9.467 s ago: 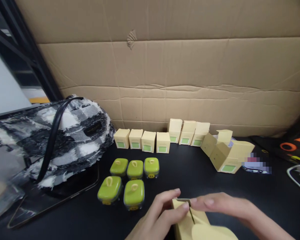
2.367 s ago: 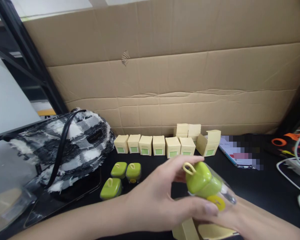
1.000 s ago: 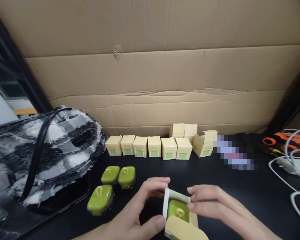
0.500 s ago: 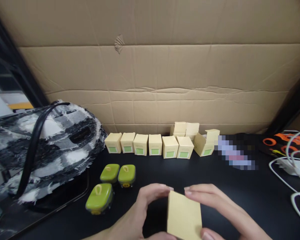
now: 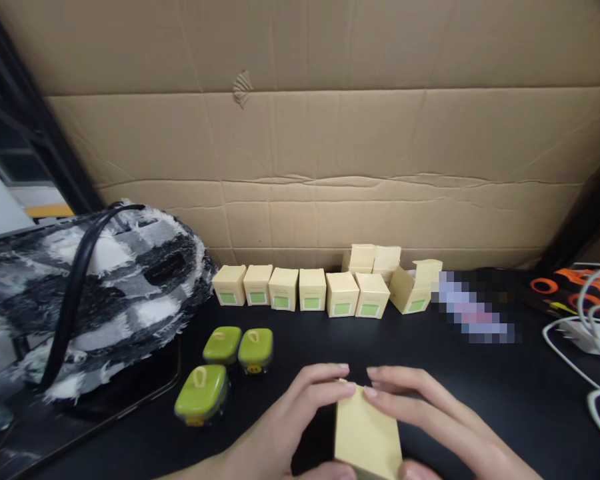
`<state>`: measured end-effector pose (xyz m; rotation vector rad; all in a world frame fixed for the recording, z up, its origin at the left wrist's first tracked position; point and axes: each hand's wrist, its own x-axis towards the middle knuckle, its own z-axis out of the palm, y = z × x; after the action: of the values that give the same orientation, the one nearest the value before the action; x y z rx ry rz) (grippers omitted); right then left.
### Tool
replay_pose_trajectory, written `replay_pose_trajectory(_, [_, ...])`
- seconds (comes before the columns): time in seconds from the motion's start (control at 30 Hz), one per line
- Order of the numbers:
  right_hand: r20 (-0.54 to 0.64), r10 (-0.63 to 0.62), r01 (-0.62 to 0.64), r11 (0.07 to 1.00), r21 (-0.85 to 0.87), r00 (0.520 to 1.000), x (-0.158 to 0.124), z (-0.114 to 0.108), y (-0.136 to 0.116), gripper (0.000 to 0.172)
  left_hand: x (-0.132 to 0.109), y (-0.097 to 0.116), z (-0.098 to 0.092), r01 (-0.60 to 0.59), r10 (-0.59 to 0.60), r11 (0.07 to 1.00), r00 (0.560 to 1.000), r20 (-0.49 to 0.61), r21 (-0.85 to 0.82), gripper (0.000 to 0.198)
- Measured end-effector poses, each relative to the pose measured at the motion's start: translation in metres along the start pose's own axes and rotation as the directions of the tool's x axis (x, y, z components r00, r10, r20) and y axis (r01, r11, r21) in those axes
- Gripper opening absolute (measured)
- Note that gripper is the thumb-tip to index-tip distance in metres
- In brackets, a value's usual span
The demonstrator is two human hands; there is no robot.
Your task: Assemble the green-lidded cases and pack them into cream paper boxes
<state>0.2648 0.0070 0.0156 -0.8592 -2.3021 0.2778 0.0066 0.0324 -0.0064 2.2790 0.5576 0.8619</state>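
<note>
A small cream box (image 5: 367, 430) is at the bottom centre, between my two hands. My left hand (image 5: 300, 417) grips its left side, with fingertips at its far edge and the thumb low on the near side. From the right, my right hand (image 5: 440, 417) holds it in the same way, with two fingers at the far edge. Three small containers with green lids stand to the left: a nearer one (image 5: 201, 393) and two behind it, one (image 5: 223, 344) beside the other (image 5: 256, 347). The underside of the held box is hidden.
Several cream boxes with green labels (image 5: 312, 291) stand in a row at the back, before a cardboard wall (image 5: 330, 140). An open-flapped box (image 5: 416, 287) ends the row. A checked bag (image 5: 130, 267) lies left; white cables (image 5: 575, 360) lie right.
More fingers of both hands have come onto the far edge of the held box. The view has shifted slightly, and the objects on the table have kept their places.
</note>
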Motion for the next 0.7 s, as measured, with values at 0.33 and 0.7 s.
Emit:
replay_pose_trajectory(0.33, [0.043,-0.072,0.078,0.983,-0.169,0.997,0.016,0.004,-0.004,0.044,0.007,0.013,-0.007,0.064,-0.062,0.944,0.998,-0.016,0.324,0.054])
replay_pose_trajectory(0.7, [-0.152,-0.008,-0.062,0.889,-0.453,0.988,0.054,0.001,0.050,0.046,0.013,-0.002,-0.094,0.087,-0.101,0.320,0.993,-0.058,0.943,0.075])
